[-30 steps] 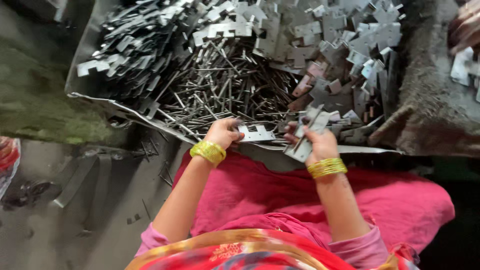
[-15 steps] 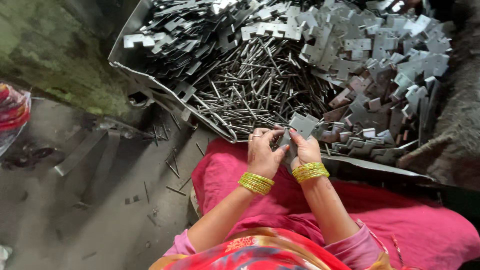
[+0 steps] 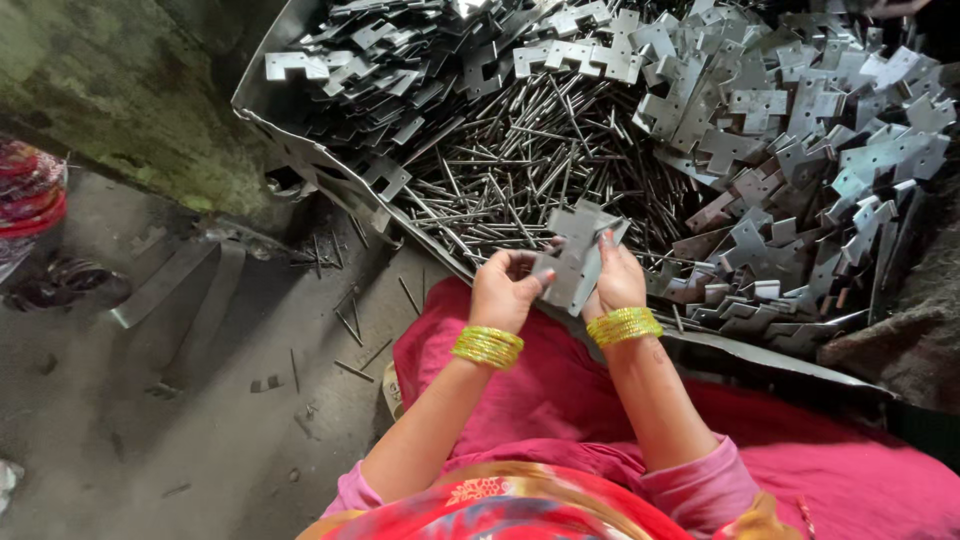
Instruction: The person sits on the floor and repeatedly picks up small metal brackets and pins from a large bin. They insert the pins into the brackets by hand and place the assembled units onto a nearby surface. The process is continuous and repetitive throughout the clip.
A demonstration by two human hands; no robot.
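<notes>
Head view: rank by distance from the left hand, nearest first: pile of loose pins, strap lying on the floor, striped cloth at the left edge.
1. Pile of loose pins: in the tray, just ahead of the left hand, which holds the notched metal plates together with the right hand.
2. Strap: on the floor, off to the left.
3. Striped cloth: at the far left edge.

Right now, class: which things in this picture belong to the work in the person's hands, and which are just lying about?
In use:
left hand
right hand
notched metal plates held between them
pile of pins
heap of plates
metal tray

Lying about:
stray pins on the floor
bent metal strip
</notes>
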